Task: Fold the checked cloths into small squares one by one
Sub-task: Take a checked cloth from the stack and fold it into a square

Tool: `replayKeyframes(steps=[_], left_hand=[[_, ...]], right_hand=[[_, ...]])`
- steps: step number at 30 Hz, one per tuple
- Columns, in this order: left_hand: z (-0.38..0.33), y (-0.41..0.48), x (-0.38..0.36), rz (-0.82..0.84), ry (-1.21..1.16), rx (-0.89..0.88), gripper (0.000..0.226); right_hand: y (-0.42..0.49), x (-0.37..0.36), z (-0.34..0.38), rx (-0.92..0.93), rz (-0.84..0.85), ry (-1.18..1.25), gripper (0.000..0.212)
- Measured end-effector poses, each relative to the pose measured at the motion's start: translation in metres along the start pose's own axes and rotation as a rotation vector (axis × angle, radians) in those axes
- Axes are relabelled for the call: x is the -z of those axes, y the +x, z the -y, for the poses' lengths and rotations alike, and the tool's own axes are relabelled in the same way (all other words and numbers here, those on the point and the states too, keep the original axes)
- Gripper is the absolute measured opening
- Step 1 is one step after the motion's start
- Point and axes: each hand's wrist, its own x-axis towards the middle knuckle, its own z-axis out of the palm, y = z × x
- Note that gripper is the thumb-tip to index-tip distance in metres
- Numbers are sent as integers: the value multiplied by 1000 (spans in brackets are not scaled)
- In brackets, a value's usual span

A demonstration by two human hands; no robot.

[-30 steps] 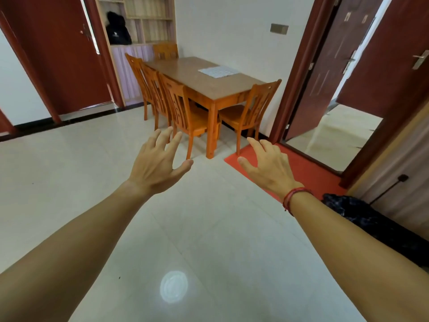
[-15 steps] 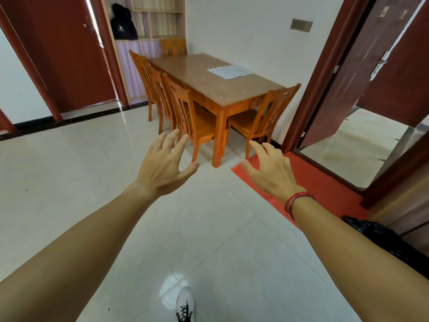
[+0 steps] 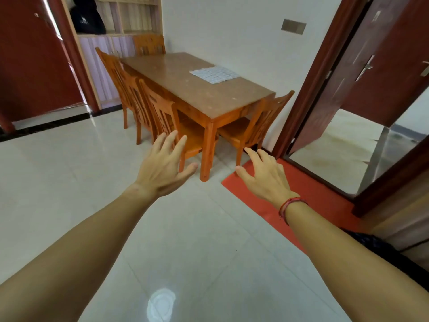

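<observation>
Since half a second before, the table (image 3: 209, 101) had come nearer in view, and the shoe at the bottom edge was gone. The left hand (image 3: 162, 168) and right hand (image 3: 264, 176) stayed outstretched above the floor, fingers spread, holding nothing. The checked cloth (image 3: 214, 74) lay flat on the tabletop's wall side, well apart from both hands, its edges parallel to the table's; it looked nearly square, long axis unclear

A wooden dining table (image 3: 185, 89) stands against the white wall (image 3: 220, 26) on a pale tiled floor (image 3: 69, 182). Three wooden chairs (image 3: 162, 112) line its left side, one chair (image 3: 255, 126) sits at its near end, and another (image 3: 148, 44) at the far end. A red mat (image 3: 325, 201) lies before an open red-brown door (image 3: 343, 84). A dark bag (image 3: 87, 17) sits in the shelf unit (image 3: 137, 17).
</observation>
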Motion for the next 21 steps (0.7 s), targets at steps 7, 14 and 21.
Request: replayKeyframes(steps=[7, 14, 21], left_hand=[[26, 89, -40, 16, -4, -37, 82], [44, 200, -95, 24, 30, -20, 83], [61, 339, -141, 36, 61, 29, 83]], right_hand=[[93, -30, -14, -53, -8, 17, 61], [206, -69, -42, -48, -67, 31, 64], [335, -86, -85, -47, -80, -5, 65]])
